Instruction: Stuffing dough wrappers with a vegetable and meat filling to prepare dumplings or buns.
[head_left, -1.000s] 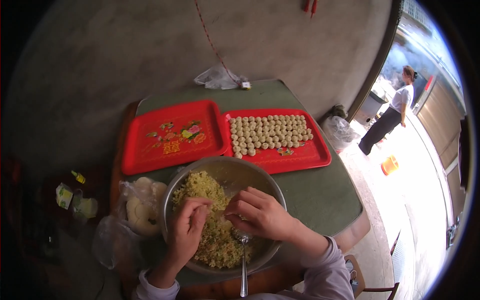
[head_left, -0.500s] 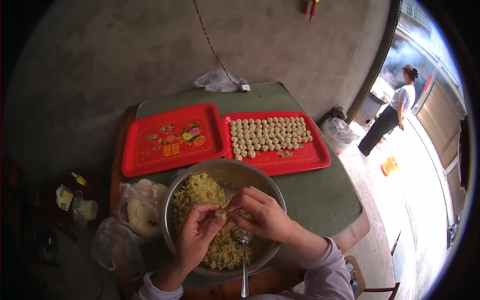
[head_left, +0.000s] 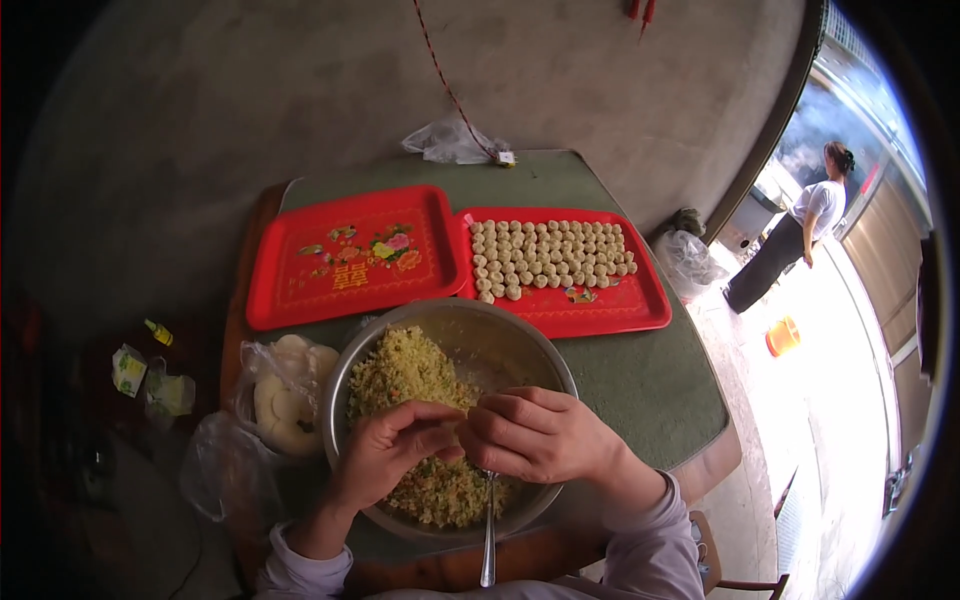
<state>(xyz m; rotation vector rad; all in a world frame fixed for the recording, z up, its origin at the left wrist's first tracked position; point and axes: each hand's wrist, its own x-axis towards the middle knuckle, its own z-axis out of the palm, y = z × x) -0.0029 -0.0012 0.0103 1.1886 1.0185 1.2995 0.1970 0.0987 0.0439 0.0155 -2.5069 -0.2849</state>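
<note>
Nearby: red trays [head_left: 352,262], wrapper bag [head_left: 280,392].

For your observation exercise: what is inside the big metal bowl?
The metal bowl holds a yellow crumbly filling and a spoon. Both hands, left and right, cover its middle, hiding whatever they pinch.

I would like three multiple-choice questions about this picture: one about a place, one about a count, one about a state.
1. Where is the metal bowl?
A. behind the trays
B. in front of the trays, under the hands
C. on the floor

2. How many red trays are there?
A. one
B. two
C. three

3. The left tray is
A. bare of dough balls
B. full of dough balls
C. upside down

Answers: 1 B, left hand and right hand meet over it; 2 B, two side by side; 3 A, the dough balls lie only on the right tray.
</note>
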